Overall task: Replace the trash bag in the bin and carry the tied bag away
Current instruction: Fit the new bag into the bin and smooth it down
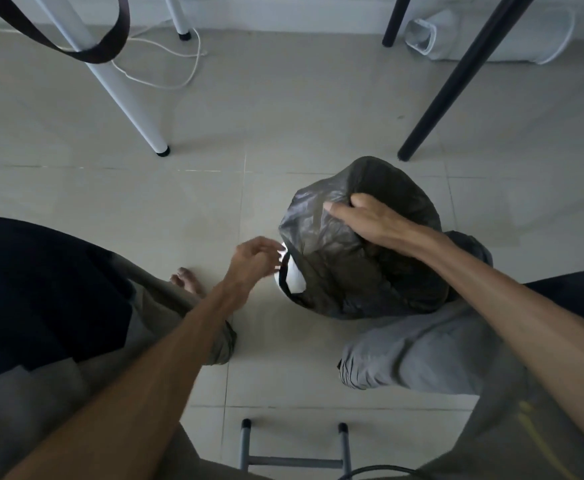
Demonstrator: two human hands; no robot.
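Note:
A white bin [295, 277] stands on the floor tiles, draped with a dark grey trash bag [346, 271] that covers most of its mouth and sides. My right hand [363, 220] rests on top of the bag with fingers pinching a fold of plastic near the far rim. My left hand [255, 259] hovers at the bin's left edge with fingers curled and apart, just touching or almost touching the bag's rim; it looks blurred. Behind the bin, at the right, a second grey bag or cloth bundle [470, 247] lies partly hidden by my right forearm.
A white table leg [134, 109] and a black leg [456, 81] stand beyond the bin. A white cable [193, 60] loops on the floor. A tipped white bin [422, 36] lies by the wall. My bent knees and a bare foot [186, 278] flank the bin; a stool frame [294, 455] sits near me.

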